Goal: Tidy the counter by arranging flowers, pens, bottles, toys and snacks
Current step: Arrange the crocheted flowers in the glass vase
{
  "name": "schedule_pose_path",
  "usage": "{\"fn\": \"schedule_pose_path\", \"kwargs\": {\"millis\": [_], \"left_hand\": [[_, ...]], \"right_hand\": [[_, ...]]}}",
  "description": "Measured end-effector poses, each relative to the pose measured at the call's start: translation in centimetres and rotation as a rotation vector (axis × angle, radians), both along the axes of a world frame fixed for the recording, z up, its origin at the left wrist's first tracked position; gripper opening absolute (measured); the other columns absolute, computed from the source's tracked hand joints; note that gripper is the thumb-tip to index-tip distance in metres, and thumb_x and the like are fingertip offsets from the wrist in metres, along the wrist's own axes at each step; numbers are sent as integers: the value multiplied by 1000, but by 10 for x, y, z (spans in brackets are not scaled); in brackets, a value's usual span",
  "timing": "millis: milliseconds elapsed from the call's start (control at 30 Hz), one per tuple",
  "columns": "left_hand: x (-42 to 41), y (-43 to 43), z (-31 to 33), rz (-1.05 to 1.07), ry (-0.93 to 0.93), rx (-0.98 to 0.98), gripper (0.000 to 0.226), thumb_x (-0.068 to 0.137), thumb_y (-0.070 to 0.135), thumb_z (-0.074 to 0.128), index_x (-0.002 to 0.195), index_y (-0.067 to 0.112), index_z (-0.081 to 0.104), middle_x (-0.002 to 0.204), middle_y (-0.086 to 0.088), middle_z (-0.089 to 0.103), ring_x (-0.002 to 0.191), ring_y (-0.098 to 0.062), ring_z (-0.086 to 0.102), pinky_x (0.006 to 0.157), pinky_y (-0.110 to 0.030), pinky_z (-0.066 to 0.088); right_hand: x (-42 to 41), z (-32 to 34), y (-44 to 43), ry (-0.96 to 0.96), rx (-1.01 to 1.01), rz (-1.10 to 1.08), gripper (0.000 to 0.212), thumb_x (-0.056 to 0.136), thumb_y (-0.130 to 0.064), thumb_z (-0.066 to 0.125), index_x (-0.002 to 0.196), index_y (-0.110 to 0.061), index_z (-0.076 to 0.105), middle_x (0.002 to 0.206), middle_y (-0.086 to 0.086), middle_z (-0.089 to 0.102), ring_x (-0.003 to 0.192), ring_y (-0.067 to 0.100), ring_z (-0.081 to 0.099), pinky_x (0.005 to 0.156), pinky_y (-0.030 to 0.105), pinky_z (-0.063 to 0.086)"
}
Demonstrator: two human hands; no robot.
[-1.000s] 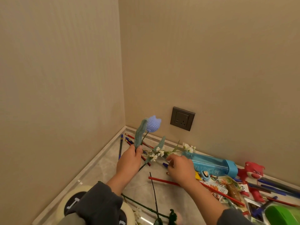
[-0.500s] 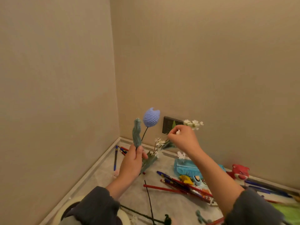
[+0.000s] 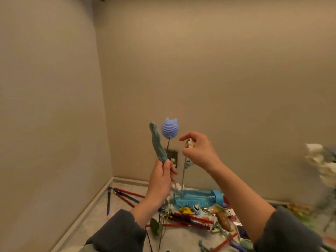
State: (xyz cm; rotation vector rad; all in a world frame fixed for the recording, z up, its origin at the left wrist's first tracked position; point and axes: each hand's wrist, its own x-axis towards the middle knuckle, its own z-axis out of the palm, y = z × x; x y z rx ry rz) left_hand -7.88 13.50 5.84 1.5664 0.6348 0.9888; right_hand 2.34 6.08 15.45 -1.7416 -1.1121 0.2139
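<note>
Beige walls (image 3: 218, 70) meet in a corner, with a pale stone counter (image 3: 94, 220) down below.

The left hand (image 3: 161, 180) is curled round the wire stem of a crochet tulip (image 3: 169, 130), held upright well above the counter. Blue bud on top, and a long teal leaf (image 3: 157, 144) stands just left of it with its base tucked into the fingers.

The right hand (image 3: 200, 153) is up at about the same height, just right of the bud. It's pinching a small white flower (image 3: 190, 143) between thumb and fingers, with the index finger sticking out toward the tulip. A thin stem (image 3: 183, 179) hangs down from there with a little crochet leaf partway along. Its lower end lines up with the bottle (image 3: 198, 198), but I can't tell if it actually touches.

Behind the tulip is a dark outlet (image 3: 173, 155) on the back wall, partly hidden. The blue bottle lies on its side near that wall, cap to the right. Red and blue pens (image 3: 127, 194) are scattered left of it toward the corner. More of them are piled in front of the bottle, mixed with snacks (image 3: 224, 219) and a small blue toy (image 3: 197, 209) with teeth. A green sprig (image 3: 155, 226) lies under the left wrist. Blurry white blossoms (image 3: 316, 157) show at the right edge, and dark grey sleeves (image 3: 118, 231) at the bottom.
</note>
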Motion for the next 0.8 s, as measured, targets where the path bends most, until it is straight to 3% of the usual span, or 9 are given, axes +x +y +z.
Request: {"fn": "schedule_pose_path", "kwargs": {"millis": [67,233,300,367,433,567,667,733,800], "left_hand": [[8,-13,3,-53,-4,-21,21,103,25,35,97,16,52,86,-4,63,71,-15,57,64,-30,48],[31,-39,-1,-95,62,-8,21,103,28,35,96,21,54,99,2,62,98,-13,60,94,-35,46],[38,-51,0,-128,23,-42,20,103,26,34,95,18,51,90,1,62,90,-12,65,88,-30,48],[46,-65,1,-176,-1,-68,19,104,26,35,95,17,49,76,0,61,70,-6,66,70,-20,49],[56,-79,0,-227,-12,-114,19,103,27,36,94,15,49,65,0,51,53,-10,53,55,-21,46],[83,-103,0,-280,-50,-183,23,102,31,37,91,15,48,64,3,39,53,-8,36,49,-24,31],[105,-128,7,-318,-84,-180,23,103,30,36,94,14,49,62,4,39,48,-5,35,45,-21,32],[123,-149,12,-349,-121,-203,22,104,25,34,92,12,48,60,4,39,44,-4,34,39,-17,30],[143,-171,17,-397,-155,-245,22,104,21,34,88,12,45,58,2,37,43,-5,31,37,-16,27]], "right_hand": [[0,5,-12,2,22,-7,35,74,8,59,96,-18,67,71,-4,56,55,7,48,51,19,39],[9,17,-42,124,131,-24,33,75,10,58,99,-11,68,66,-6,51,47,2,40,44,13,33],[14,19,-52,170,164,-44,32,76,9,58,101,-9,68,67,-6,51,48,3,39,43,13,32],[20,19,-64,219,184,-65,33,77,8,58,103,-10,67,72,-5,54,49,4,42,43,15,34],[28,18,-79,270,199,-78,39,79,8,58,110,-14,63,82,2,60,53,8,47,43,19,38],[53,8,-114,306,203,-130,75,77,6,67,142,-20,39,116,11,62,73,14,58,55,22,48],[75,-6,-142,349,118,-229,99,76,-7,78,153,-22,18,128,5,51,106,19,57,77,27,53],[89,-15,-164,334,53,-273,76,80,-15,77,145,-10,37,122,5,57,111,18,57,90,28,51],[101,-18,-187,273,24,-306,41,86,-17,71,125,-5,62,108,4,68,102,14,63,85,20,50]]}}
